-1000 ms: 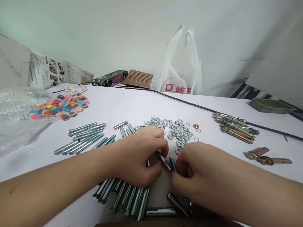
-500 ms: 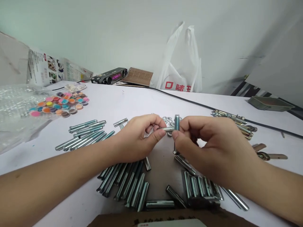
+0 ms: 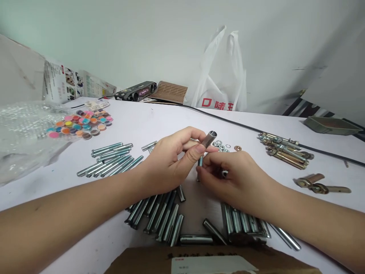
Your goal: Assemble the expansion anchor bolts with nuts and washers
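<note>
Between thumb and fingers of my left hand (image 3: 179, 152) is a silver metal sleeve (image 3: 210, 139), tilted with its hollow end up. My right hand (image 3: 228, 169) pinches a bolt (image 3: 200, 162) just beneath it; the bolt lines up with the sleeve's lower end, but whether it is inside is hidden by my fingers. Beyond my hands lie several small nuts and washers (image 3: 219, 145). Below my left wrist are rows of flared-end bolts with sleeves (image 3: 159, 217). More long bolts (image 3: 111, 160) lie to the left. Loose sleeves (image 3: 245, 222) are grouped below my right hand.
A cardboard box (image 3: 148, 258) borders the near edge. Assembled anchor bolts (image 3: 285, 150) lie at right, near a black cable (image 3: 234, 122) and a green tray (image 3: 330, 125). Colourful discs (image 3: 82, 123) and clear plastic wrap (image 3: 28, 129) are at left. A white bag (image 3: 219, 83) stands behind.
The sleeve in my left hand has turned from lying sideways to tilted upright. My right hand has lowered with the bolt, bringing it under the sleeve. The view has shifted slightly.
</note>
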Demonstrator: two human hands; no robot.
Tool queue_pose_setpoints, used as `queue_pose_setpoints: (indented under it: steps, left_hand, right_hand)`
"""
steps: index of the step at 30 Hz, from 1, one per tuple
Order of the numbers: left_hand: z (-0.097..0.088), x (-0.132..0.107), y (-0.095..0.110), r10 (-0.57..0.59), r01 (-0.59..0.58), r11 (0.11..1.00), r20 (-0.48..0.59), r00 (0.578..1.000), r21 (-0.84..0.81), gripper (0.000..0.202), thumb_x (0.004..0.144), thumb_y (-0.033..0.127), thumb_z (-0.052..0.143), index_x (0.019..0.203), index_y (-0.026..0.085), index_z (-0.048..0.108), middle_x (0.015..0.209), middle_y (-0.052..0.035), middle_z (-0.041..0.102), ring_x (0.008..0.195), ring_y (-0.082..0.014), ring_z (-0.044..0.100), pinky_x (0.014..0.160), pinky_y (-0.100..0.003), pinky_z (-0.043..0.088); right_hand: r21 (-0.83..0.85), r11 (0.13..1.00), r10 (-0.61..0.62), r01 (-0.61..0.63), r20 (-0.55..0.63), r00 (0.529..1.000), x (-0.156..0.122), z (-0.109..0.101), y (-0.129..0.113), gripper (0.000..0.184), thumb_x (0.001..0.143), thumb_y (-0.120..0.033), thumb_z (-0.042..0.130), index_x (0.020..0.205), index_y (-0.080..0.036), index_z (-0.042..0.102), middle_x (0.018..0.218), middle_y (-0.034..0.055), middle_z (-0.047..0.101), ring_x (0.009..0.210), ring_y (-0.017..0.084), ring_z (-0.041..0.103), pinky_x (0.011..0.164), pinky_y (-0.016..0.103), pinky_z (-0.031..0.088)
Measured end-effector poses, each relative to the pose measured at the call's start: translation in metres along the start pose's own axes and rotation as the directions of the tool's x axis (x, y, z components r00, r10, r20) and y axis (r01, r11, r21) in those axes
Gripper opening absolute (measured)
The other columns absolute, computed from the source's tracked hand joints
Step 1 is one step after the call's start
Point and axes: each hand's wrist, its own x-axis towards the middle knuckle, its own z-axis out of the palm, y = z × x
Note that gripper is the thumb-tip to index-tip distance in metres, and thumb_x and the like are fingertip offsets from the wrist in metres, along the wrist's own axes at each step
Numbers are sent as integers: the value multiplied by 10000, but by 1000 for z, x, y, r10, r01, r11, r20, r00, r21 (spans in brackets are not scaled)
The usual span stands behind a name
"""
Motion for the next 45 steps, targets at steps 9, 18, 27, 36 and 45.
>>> queue_pose_setpoints:
  steps: [9,18,27,36,45]
  left_hand:
    - [-11,1,7,38,-83,904,114,993,420,197,979,371,376,1061,195,408,940,-36,723,740,-128,661,643,-242,458]
    - [-9,2,-1,45,-131,819,166,985,558,175,943,315,399,1028,179,469,815,-3,639,700,-131,595,626,-262,426]
    - [-9,2,-5,105,-187,812,176,979,553,143,892,253,479,1001,177,533,924,-20,665,786,-132,606,669,-251,436]
    - [-9,2,-10,86,-210,772,229,970,600,114,855,252,508,866,167,584,789,-8,644,692,-112,566,639,-243,420]
    - [-9,4,-10,66,-166,776,184,981,608,149,755,201,563,845,170,678,804,-28,677,760,-140,604,705,-272,474]
  right_hand:
    - [-37,999,8,-8,10,1000,4,2,9,242,868,-270,469,652,-165,491,627,-26,507,559,74,406,544,219,343]
    - [-77,994,-79,76,-42,996,3,1,10,173,863,-231,483,700,-174,489,560,-54,474,508,57,391,501,191,314]
    - [-197,972,-138,128,-41,990,4,-2,12,154,829,-224,506,682,-180,509,612,-20,562,577,93,483,556,232,347]
    - [-219,967,-172,127,-205,964,8,-21,18,128,728,-164,545,780,-187,660,691,-10,621,586,94,494,570,240,373]
    - [-114,993,-36,27,-73,997,15,-24,30,185,727,-126,490,741,-173,669,554,-29,563,461,66,412,468,207,329]
